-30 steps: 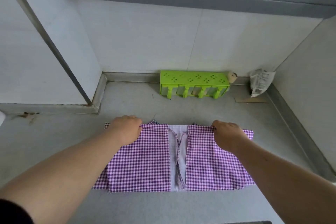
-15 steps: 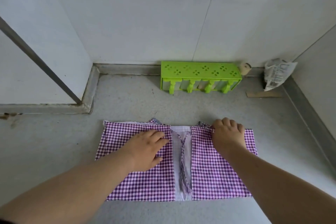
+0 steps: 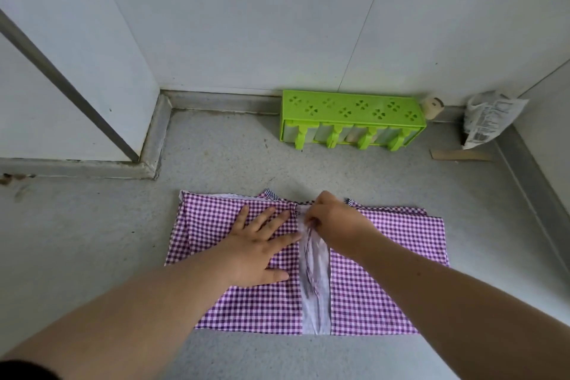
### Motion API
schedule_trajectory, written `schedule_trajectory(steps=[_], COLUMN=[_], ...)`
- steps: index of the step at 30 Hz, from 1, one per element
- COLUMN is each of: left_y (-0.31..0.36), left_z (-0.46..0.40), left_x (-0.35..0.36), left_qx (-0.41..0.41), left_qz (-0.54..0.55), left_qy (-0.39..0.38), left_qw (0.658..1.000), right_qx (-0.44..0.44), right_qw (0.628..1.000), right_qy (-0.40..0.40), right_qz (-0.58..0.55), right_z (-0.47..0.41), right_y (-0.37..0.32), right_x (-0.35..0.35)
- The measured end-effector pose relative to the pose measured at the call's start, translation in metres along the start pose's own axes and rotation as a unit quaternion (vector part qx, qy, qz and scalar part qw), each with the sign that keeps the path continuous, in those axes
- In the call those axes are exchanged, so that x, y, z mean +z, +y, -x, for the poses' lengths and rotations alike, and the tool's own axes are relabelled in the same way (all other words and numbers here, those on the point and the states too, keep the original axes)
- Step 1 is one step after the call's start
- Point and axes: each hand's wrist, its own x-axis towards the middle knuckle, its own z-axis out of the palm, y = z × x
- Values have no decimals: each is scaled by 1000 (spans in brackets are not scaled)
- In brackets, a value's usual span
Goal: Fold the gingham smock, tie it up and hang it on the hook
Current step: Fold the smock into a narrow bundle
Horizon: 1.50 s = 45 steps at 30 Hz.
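Note:
The purple-and-white gingham smock (image 3: 385,281) lies flat on the grey counter, both sides folded inward with a pale strip showing down the middle. A thin tie string (image 3: 308,274) runs along that strip. My left hand (image 3: 262,244) rests flat, fingers spread, on the left folded panel. My right hand (image 3: 336,219) sits at the top of the central strip, fingers pinched on the upper end of the tie string. No hook is in view.
A green plastic rack (image 3: 351,119) stands against the back wall. A small beige roll (image 3: 433,106) and a crumpled white packet (image 3: 487,119) sit in the back right corner, a cardboard scrap (image 3: 459,155) before them. White walls close in at left, back and right.
My left hand slid from the smock's top edge to lie flat on the left panel. My right hand moved left from the right panel's top edge to the centre and pinched the tie string.

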Motion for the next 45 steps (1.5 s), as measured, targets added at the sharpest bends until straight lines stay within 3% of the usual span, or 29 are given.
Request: schedule_trajectory(steps=[3, 6, 8, 11, 15, 18, 20, 23, 25, 28, 31, 33, 35, 37, 39, 41, 43, 45], left_y=[-1, -2, -2, -2, -2, -1, 0, 6, 12, 22, 28, 33, 39, 46, 54, 66, 77, 82], left_z=[0, 0, -1, -2, -2, -4, -5, -3, -5, -12, -19, -22, -23, -26, -31, -41, -52, -59], left_x=[-1, -1, -1, -1, -2, -1, -1, -7, -17, -36, -49, -54, -59, -64, -68, -68, -65, -60], left_qx=[4, 4, 3, 4, 5, -4, -12, -30, -40, -49, -73, -82, -87, -87, -50, 39, 100, 90], left_qz=[13, 20, 22, 28, 31, 33, 37, 30, -7, -80, -90, -83, -86, -99, -106, -132, -174, -187], left_qy=[0, -6, -11, -13, -12, -11, -8, -6, 2, 13, 4, -2, -10, -7, 32, 63, 35, -16], left_qw=[1000, 1000, 1000, 1000, 999, 999, 999, 999, 999, 995, 993, 993, 992, 991, 993, 989, 979, 978], right_qx=[123, 244, 263, 215, 176, 123, 72, 24, 23, 38, 68, 87, 126, 174, 191, 155, 110, 108], right_qw=[983, 907, 867, 908, 924, 959, 978, 996, 997, 996, 997, 993, 985, 974, 976, 986, 992, 993], right_qy=[26, 49, 78, 120, 171, 217, 194, 64, 3, -15, -20, 27, 110, 142, 101, 46, 26, 34], right_qz=[-137, -339, -415, -339, -293, -136, -25, 55, 72, 77, -7, -72, -48, -6, -7, -35, -57, -42], right_z=[-24, -56, -71, -74, -52, -21, 3, 26, 29, 23, 22, 32, 47, 62, 71, 73, 70, 69], right_y=[5, 17, 26, 30, 28, 21, 13, -2, -8, -10, -8, 0, 13, 31, 47, 59, 66, 71], right_x=[-21, -40, -46, -54, -50, -40, -27, -3, 7, 11, 4, 3, 7, 16, 26, 34, 36, 33])
